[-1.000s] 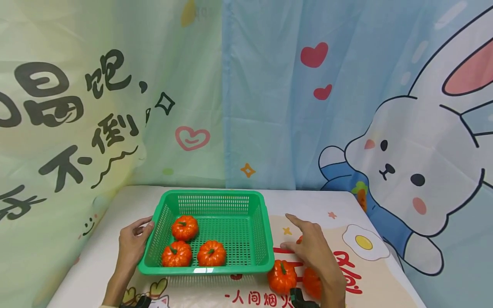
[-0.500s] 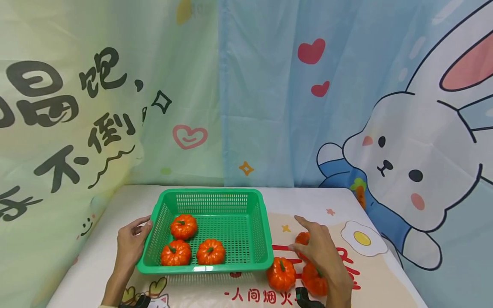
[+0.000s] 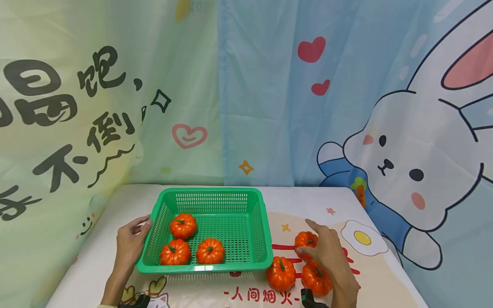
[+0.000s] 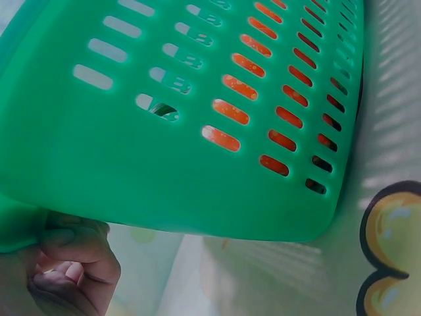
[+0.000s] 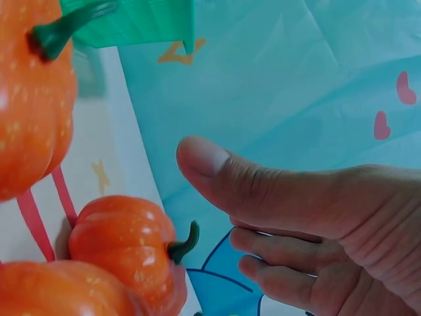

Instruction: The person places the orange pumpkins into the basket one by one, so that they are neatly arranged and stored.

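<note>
A green plastic basket [image 3: 204, 268] with slotted walls holds three orange toy pumpkins [image 3: 210, 251]. My left hand [image 3: 131, 239] grips its left rim, fingers curled at the edge in the left wrist view. Three more pumpkins lie right of the basket: one at the back [image 3: 305, 238], one by the basket's front corner [image 3: 281, 273], one at front right [image 3: 316, 278]. Over the back pumpkin, my right hand [image 3: 327, 248] spreads thumb and forefinger apart, holding nothing. The right wrist view shows its thumb [image 5: 204, 158] above and right of a green-stemmed pumpkin [image 5: 122, 243].
A printed cloth [image 3: 369, 278] with red characters and a fried egg covers the table. Behind it hangs a curtain [image 3: 258, 107] with hearts and a rabbit. Black straps or devices [image 3: 310, 297] sit at both wrists.
My right hand has moved rightward and slightly down, uncovering more of the back and front-right pumpkins. The left hand stays on the basket rim; the whole view has shifted slightly.
</note>
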`<state>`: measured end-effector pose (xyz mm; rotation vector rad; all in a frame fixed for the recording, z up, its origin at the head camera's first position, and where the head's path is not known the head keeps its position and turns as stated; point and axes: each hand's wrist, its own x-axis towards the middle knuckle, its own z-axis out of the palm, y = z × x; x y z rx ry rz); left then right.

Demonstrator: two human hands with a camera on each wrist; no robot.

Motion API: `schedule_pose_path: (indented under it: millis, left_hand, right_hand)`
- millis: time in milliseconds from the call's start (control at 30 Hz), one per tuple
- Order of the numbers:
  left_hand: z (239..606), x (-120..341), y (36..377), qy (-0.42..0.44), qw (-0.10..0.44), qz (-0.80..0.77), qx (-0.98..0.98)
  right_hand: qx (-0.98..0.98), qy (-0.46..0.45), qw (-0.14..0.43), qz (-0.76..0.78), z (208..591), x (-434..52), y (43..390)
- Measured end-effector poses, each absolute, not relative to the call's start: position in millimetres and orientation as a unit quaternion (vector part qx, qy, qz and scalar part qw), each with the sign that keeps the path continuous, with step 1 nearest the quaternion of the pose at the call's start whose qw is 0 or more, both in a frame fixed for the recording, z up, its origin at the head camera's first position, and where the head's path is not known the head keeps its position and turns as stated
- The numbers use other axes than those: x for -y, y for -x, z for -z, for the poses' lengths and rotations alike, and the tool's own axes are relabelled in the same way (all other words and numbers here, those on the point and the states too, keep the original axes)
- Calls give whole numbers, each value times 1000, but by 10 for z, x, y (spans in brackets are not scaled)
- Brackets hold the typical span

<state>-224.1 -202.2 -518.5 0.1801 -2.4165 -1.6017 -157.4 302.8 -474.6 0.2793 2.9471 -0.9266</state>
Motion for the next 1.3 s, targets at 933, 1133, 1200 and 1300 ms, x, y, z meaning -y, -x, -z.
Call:
schedule_pose_path:
  millis: [933,1133,1200,1300]
  left_hand:
    - [5188,2013,2250,-62,125,544,828]
    - [5189,2009,2236,-64,124,541,830]
    - [5186,2006,2234,-64,124,539,831]
    - [5177,2001,2230,-63,126,539,831]
  right_hand:
    - [-944,-139,39,296,5024,-3252,1590]
    - [-945,-135,43,296,5066,-3266,1580]
    - [-945,-132,42,298,5071,-3267,1577]
    - [-944,-130,41,300,5082,-3265,1578]
